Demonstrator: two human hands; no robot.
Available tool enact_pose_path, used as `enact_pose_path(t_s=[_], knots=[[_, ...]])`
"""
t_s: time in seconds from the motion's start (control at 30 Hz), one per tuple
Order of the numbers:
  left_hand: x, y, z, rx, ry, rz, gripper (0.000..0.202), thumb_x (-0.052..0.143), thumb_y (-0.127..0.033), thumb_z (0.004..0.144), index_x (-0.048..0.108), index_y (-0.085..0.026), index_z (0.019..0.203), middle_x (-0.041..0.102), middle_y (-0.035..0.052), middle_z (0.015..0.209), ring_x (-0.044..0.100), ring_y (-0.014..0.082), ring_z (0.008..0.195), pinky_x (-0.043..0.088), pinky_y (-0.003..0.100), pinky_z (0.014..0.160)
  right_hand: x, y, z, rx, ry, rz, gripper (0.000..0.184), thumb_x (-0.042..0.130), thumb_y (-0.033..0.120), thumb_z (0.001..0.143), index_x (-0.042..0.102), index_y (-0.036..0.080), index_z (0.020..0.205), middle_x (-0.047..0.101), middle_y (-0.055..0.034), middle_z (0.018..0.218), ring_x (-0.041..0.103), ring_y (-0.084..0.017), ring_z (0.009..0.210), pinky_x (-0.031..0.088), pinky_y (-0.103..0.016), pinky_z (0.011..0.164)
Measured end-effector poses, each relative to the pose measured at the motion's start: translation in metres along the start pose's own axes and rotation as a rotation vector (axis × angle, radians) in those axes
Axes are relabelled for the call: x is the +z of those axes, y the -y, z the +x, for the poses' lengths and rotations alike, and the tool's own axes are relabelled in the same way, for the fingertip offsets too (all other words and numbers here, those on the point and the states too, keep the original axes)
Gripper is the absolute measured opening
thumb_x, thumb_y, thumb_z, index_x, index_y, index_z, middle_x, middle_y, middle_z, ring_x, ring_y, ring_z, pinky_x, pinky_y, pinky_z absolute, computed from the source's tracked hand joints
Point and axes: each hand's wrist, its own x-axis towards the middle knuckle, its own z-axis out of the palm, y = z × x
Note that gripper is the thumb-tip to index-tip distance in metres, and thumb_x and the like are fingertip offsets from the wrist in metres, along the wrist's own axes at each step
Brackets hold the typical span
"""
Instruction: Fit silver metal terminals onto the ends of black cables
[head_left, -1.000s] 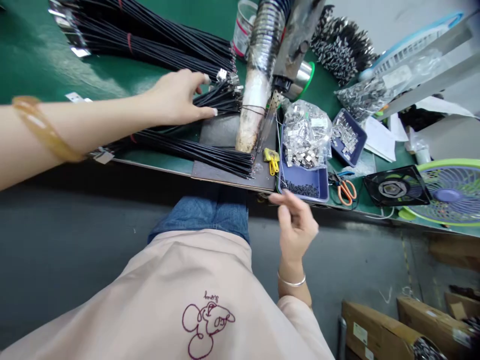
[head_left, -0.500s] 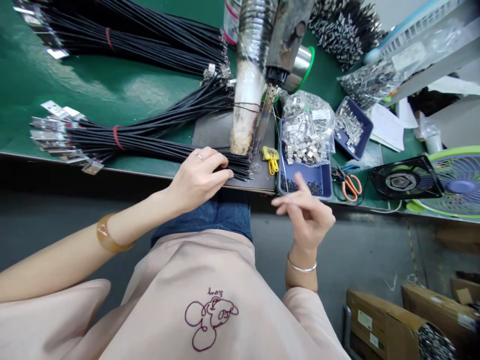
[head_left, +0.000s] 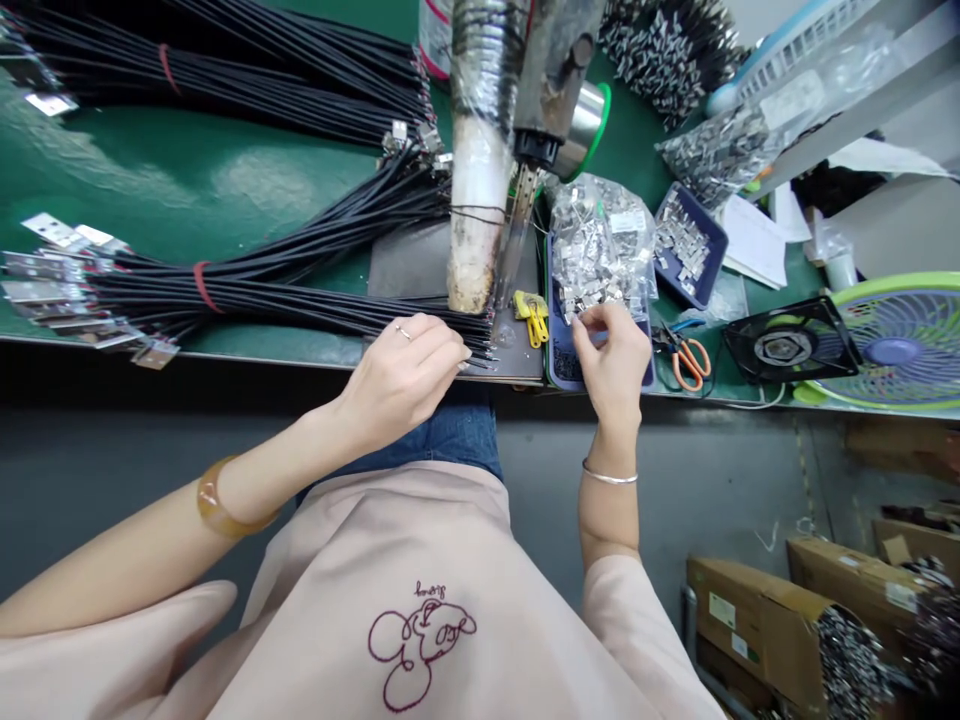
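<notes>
My left hand (head_left: 409, 375) is closed at the near edge of the table, its thumb and fingers pinched on a black cable whose end (head_left: 477, 364) pokes out past the fingertips. Behind it lies a bundle of black cables (head_left: 300, 302) held by a red band, with metal USB plugs (head_left: 56, 290) at the left end. My right hand (head_left: 613, 362) reaches over a purple tray (head_left: 556, 345), thumb and index finger pinched at the small metal connectors (head_left: 592, 295) spilling from a clear bag (head_left: 600, 225). What lies between those fingertips is hidden.
A soldering iron (head_left: 517, 225) and a white, stained tube (head_left: 474, 250) hang over the cable ends. A yellow clip-like piece (head_left: 534, 318) lies beside the tray. Orange-handled pliers (head_left: 691, 363), a second tray (head_left: 709, 270) and a black fan (head_left: 791, 345) are to the right.
My right hand has moved from in front of the tray up and over it, its fingers coming together at the connectors. My left hand has shifted slightly down, still at the cable ends.
</notes>
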Motion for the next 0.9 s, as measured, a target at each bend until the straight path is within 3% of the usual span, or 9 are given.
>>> enact_pose_path(t_s=[0.13,0.23,0.37,0.43,0.5,0.6,0.67,0.8,0.9], knots=[[-0.022,-0.007,0.004,0.042,0.116,-0.145,0.02,0.055,-0.016,0.096,0.068,-0.016,0.081,0.071,0.0056,0.074,0.063,0.0177,0.065,0.045,0.031,0.061,0.004,0.009,0.008,-0.034,0.11,-0.122,0.01,0.061,0.019,0.089,0.06,0.022,0.08,0.066,-0.0023,0.084,0.06,-0.017,0.076,0.041,-0.029,0.067],[-0.034,-0.012,0.007,-0.056,0.197,-0.43,0.018,0.058,-0.017,0.095,0.072,-0.016,0.084,0.074,0.0038,0.076,0.064,0.0131,0.062,0.046,0.025,0.058,-0.001,0.001,0.005,-0.03,0.156,-0.05,0.012,0.063,0.018,0.086,0.059,0.021,0.076,0.064,-0.0009,0.08,0.059,-0.016,0.074,0.042,-0.029,0.067],[-0.035,-0.014,0.013,-0.516,0.239,-0.898,0.011,0.068,-0.024,0.086,0.076,-0.017,0.084,0.073,0.0011,0.07,0.059,0.0091,0.053,0.045,0.02,0.051,-0.009,-0.014,-0.002,-0.01,0.151,0.072,0.014,0.067,0.019,0.085,0.06,0.02,0.073,0.065,0.0002,0.078,0.059,-0.013,0.07,0.045,-0.027,0.066],[-0.03,-0.015,0.015,-0.741,0.206,-1.058,0.01,0.07,-0.024,0.082,0.075,-0.015,0.081,0.069,0.0006,0.064,0.058,0.009,0.053,0.046,0.019,0.051,-0.013,-0.012,-0.007,0.01,0.071,0.148,0.015,0.069,0.02,0.084,0.06,0.02,0.072,0.065,0.0004,0.079,0.059,-0.012,0.069,0.046,-0.026,0.063],[-0.024,-0.017,0.016,-0.865,0.159,-1.161,0.009,0.07,-0.023,0.079,0.071,-0.014,0.078,0.065,0.0,0.061,0.058,0.0087,0.053,0.048,0.019,0.053,-0.018,0.001,-0.016,0.065,-0.009,0.347,0.016,0.071,0.022,0.084,0.06,0.02,0.072,0.066,0.0009,0.083,0.059,-0.009,0.064,0.048,-0.023,0.058],[-0.017,-0.02,0.018,-0.926,0.137,-1.211,0.009,0.07,-0.02,0.076,0.067,-0.013,0.072,0.06,-0.0013,0.057,0.054,0.0066,0.052,0.046,0.017,0.053,-0.022,0.033,-0.036,0.146,0.019,0.765,0.02,0.075,0.024,0.083,0.058,0.02,0.073,0.068,0.0027,0.091,0.058,-0.004,0.049,0.05,-0.02,0.047],[-0.014,-0.023,0.02,-0.933,0.144,-1.213,0.008,0.071,-0.018,0.075,0.067,-0.012,0.071,0.059,-0.0018,0.058,0.052,0.0054,0.052,0.043,0.016,0.052,-0.02,0.055,-0.051,0.144,0.065,0.898,0.019,0.076,0.022,0.083,0.06,0.021,0.074,0.072,0.0025,0.093,0.067,-0.007,0.054,0.058,-0.021,0.054],[-0.01,-0.026,0.02,-0.897,0.117,-1.196,0.005,0.071,-0.017,0.076,0.069,-0.012,0.074,0.062,-0.0018,0.063,0.052,0.0046,0.054,0.043,0.015,0.053,-0.003,0.082,-0.069,0.077,-0.056,0.832,0.004,0.071,0.02,0.089,0.072,0.024,0.089,0.077,-0.0017,0.1,0.077,-0.015,0.086,0.066,-0.03,0.078],[-0.007,-0.027,0.018,-0.866,0.1,-1.173,0.005,0.07,-0.017,0.077,0.07,-0.012,0.075,0.067,0.0001,0.07,0.057,0.0065,0.061,0.048,0.016,0.06,0.008,0.083,-0.069,0.065,-0.06,0.831,0.007,0.069,0.02,0.09,0.074,0.025,0.092,0.075,-0.0022,0.1,0.075,-0.015,0.09,0.066,-0.03,0.078]])
